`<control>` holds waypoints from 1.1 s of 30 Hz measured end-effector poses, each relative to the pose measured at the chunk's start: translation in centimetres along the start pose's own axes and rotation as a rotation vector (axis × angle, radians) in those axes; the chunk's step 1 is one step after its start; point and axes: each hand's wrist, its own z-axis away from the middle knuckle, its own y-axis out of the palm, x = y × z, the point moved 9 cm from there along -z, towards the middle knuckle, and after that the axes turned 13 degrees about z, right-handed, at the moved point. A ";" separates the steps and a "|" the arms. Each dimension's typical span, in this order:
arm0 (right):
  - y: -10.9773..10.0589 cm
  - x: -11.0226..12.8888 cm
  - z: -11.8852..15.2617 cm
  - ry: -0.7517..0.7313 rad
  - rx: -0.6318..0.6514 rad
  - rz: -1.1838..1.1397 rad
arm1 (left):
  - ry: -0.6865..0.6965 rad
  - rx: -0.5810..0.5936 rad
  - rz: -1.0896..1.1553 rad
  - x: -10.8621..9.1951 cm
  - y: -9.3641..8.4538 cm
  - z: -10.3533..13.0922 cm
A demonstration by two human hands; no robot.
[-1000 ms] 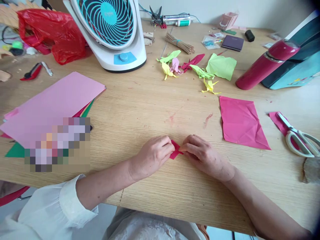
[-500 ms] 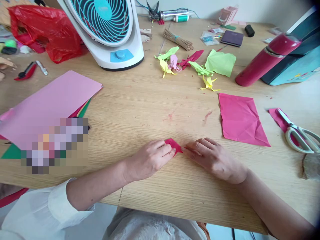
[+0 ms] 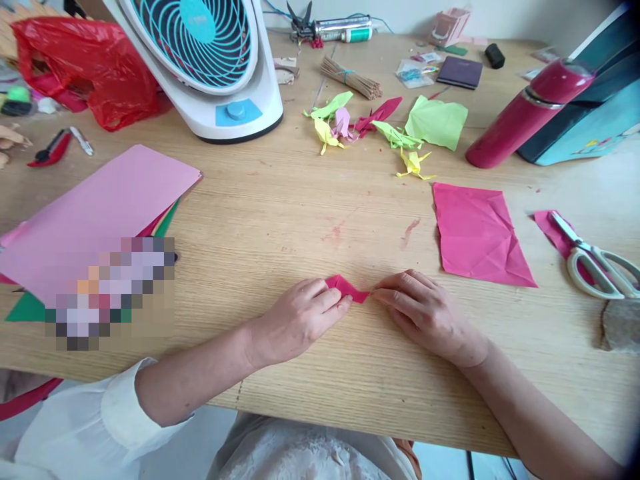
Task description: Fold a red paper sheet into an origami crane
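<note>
A small folded piece of pink paper (image 3: pixel 359 294) lies low over the wooden table in front of me. My left hand (image 3: pixel 305 313) pinches its left part between thumb and fingers, covering some of the folds. At the other end, the fingertips of my right hand (image 3: pixel 425 313) are closed on the narrow right tip. A creased pink paper square (image 3: pixel 483 237) lies flat beyond my right hand. Several folded paper figures sit farther back, among them a yellow one (image 3: pixel 414 163) and a dark pink one (image 3: pixel 380 115).
White-handled scissors (image 3: pixel 593 263) rest over a pink scrap at the right. A red bottle (image 3: pixel 530 113) stands behind them. To the left are a stack of coloured paper (image 3: pixel 110 207) and a white fan (image 3: pixel 240 110). A bundle of thin sticks (image 3: pixel 353 78) lies at the back.
My right fingers have shifted slightly right, and more of the paper's narrow right tip shows between my hands. My left hand keeps its hold. The whole view has shifted a little.
</note>
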 end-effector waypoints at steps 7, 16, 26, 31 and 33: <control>-0.1 -0.4 0.1 0.035 -0.026 -0.055 | 0.016 0.005 -0.035 -0.3 0.3 0.0; -0.2 -0.7 0.0 0.055 -0.037 -0.099 | -0.019 0.086 -0.056 -0.5 0.7 -0.2; -0.3 -0.7 0.1 0.064 -0.040 -0.124 | -0.023 0.054 -0.028 -0.2 0.8 -0.1; -0.3 -0.7 -0.1 0.077 -0.035 -0.147 | -0.046 0.043 0.040 0.1 0.9 0.1; -0.4 -0.7 -0.1 0.081 -0.034 -0.156 | -0.053 0.015 0.078 0.2 0.7 0.1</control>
